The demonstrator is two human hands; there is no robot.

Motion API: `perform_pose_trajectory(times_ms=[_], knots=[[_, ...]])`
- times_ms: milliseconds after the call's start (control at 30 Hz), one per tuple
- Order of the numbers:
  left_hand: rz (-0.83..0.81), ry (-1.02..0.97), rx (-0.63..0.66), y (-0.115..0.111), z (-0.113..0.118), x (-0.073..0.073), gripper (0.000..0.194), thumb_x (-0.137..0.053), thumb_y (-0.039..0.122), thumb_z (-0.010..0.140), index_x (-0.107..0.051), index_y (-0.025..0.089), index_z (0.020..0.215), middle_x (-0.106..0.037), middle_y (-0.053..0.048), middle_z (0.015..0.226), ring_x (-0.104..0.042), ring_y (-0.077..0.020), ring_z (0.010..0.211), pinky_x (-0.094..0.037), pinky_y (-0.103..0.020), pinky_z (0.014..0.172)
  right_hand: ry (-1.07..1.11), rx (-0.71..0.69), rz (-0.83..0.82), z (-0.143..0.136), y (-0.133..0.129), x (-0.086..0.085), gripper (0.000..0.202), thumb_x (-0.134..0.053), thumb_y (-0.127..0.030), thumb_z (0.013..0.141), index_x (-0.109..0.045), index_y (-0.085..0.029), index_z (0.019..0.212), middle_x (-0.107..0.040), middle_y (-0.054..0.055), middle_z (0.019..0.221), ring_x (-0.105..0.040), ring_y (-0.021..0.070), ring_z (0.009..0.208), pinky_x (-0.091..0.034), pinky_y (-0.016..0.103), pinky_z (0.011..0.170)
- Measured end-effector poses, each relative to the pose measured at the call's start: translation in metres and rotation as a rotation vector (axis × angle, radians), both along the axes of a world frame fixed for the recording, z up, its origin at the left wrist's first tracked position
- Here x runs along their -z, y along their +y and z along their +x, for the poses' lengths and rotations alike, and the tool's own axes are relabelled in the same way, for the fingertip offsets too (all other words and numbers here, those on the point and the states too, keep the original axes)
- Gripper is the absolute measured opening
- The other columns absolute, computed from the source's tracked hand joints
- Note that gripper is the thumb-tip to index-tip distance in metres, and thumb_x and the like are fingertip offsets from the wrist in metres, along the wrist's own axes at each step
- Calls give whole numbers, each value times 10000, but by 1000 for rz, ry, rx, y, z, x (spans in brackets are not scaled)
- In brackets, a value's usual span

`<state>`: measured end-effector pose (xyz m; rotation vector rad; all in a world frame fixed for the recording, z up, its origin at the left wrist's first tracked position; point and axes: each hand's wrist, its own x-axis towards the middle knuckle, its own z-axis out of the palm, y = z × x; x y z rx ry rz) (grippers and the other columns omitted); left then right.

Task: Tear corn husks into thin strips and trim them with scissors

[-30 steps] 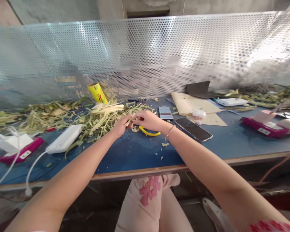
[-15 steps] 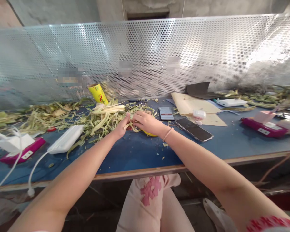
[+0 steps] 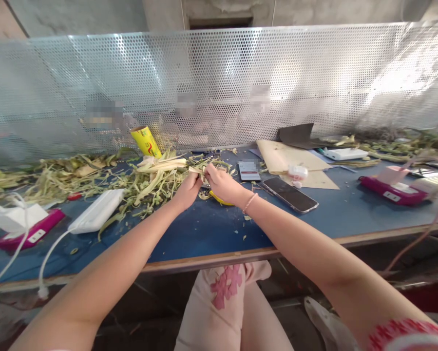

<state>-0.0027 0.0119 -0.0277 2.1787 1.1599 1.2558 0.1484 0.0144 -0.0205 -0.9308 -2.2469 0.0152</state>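
Observation:
My left hand (image 3: 189,189) and my right hand (image 3: 220,184) are close together over the blue table, fingers closed on a small piece of pale green plant stalk (image 3: 193,170) between them. Most of the piece is hidden by the fingers. Just left of and behind my left hand lies a pile of green and yellowish stalks and leaves (image 3: 153,183). A yellow object (image 3: 220,199) shows partly beneath my right hand, on the table.
A yellow tube (image 3: 146,141) leans by the perforated metal screen (image 3: 219,63). Right of my hands lie two phones (image 3: 290,194), papers (image 3: 292,161) and a white case (image 3: 298,171). White and magenta devices (image 3: 96,211) with cables sit at left, another magenta one (image 3: 394,190) at right.
My hands have drawn slightly apart at the fingertips, and the left is turned more inward. The whole view has shifted a little.

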Motion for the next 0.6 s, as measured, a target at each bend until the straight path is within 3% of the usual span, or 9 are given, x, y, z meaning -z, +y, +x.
perform_pose_trajectory(times_ms=[267, 600], knots=[[194, 30, -15, -2, -2, 4, 375, -287, 516, 858, -462, 185, 838, -539, -55, 802, -506, -180, 779, -408, -332, 756, 12, -90, 76, -3, -12, -6, 184, -240, -134, 846, -418, -146, 894, -523, 52, 653, -443, 159, 571, -326, 261, 565], [206, -221, -86, -9, 12, 4, 477, -246, 597, 835, -483, 182, 835, -548, -66, 800, -528, -179, 772, -417, -334, 739, 154, -127, 7, -9, -23, -15, 212, -269, -189, 868, -455, -168, 968, -568, 40, 725, -508, 138, 616, -332, 225, 578]])
